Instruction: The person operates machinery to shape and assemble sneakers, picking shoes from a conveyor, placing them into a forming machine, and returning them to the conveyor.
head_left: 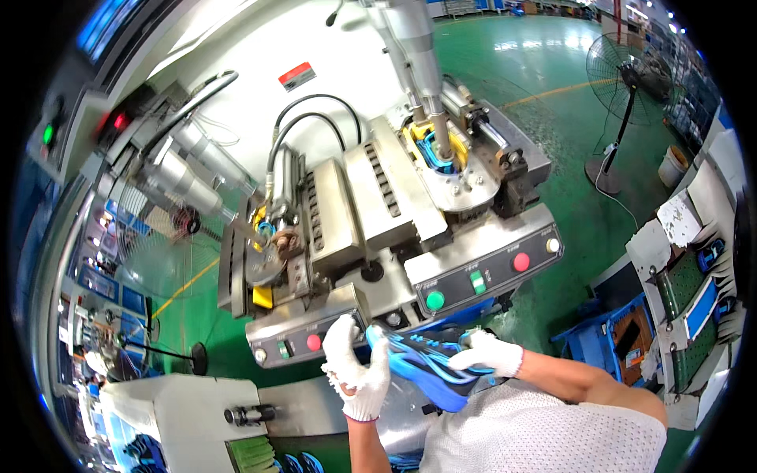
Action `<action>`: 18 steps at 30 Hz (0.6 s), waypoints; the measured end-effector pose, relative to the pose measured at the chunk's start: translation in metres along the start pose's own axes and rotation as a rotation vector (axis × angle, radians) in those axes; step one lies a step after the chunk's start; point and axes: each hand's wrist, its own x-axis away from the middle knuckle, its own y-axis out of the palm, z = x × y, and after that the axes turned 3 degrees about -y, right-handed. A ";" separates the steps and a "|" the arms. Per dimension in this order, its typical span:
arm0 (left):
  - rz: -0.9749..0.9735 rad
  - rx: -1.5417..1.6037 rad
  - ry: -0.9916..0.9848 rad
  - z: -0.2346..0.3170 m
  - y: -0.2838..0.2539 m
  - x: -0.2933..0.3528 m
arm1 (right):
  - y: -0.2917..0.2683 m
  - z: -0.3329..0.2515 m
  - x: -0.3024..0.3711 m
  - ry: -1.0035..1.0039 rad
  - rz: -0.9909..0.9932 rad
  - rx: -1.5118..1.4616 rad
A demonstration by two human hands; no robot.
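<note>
1. A metal machine [335,213] fills the middle of the view, with a column pressing down over a yellow and blue piece [432,150] at its right station.
2. Along its front run two control panels: the right panel [498,274] carries a green button [435,300] and a red button [521,262], and the left panel [296,348] another red one. They stand just beyond the hands.
3. A fan [631,76] and a bucket [674,165] stand on the green floor [505,59], well apart from the work. A blue crate [587,340] is at the right, near a rack [680,359].
4. A metal surface [315,416] lies at the lower left, beside a white cabinet [185,410].
5. The shoe [430,366], blue and black, is in front of the machine, toe to the left, tilted.
6. The right hand [485,353], gloved, is clamped on the shoe at its heel end.
7. The left hand [357,370], also gloved, has thumb and fingers apart beside the toe; whether it touches the shoe cannot be told.
</note>
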 end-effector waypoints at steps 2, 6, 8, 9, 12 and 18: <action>0.043 0.175 -0.116 0.006 0.030 -0.022 | -0.037 -0.022 0.028 0.066 0.026 -0.401; -0.096 0.345 -0.239 0.021 0.101 -0.068 | -0.091 -0.040 0.052 -0.160 0.114 -0.836; -0.096 0.420 -0.244 0.025 0.143 -0.089 | -0.114 -0.043 0.057 -0.309 0.241 -0.822; -0.104 0.457 -0.281 0.032 0.165 -0.103 | -0.133 -0.037 0.060 -0.368 0.292 -0.773; -0.200 0.318 -0.197 0.041 0.227 -0.152 | -0.171 -0.033 0.060 -0.487 0.524 -0.686; -0.324 0.113 -0.410 0.017 0.327 -0.226 | -0.179 -0.050 0.070 -0.467 0.762 -0.835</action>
